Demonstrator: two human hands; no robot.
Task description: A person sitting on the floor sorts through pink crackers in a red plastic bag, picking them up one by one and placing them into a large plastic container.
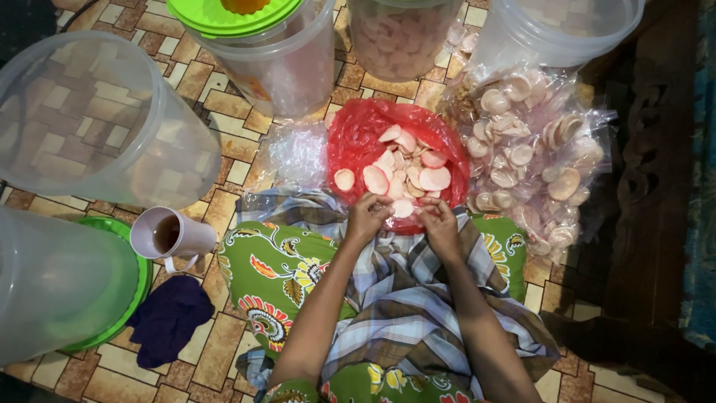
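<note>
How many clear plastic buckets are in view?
5: one on its side upper left, one lower left, three along the top. Others may sit beyond the frame.

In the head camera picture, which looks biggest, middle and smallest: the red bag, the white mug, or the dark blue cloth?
1. Red bag of round pink crackers, by both hands: plainly the largest.
2. Dark blue cloth and white mug: they look much alike. The cloth seems slightly bigger, but it is crumpled, so I will not rank them.

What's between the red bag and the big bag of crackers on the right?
Nothing: in the head view the red bag and the clear cracker bag touch, rim to rim, above the two hands.
</note>
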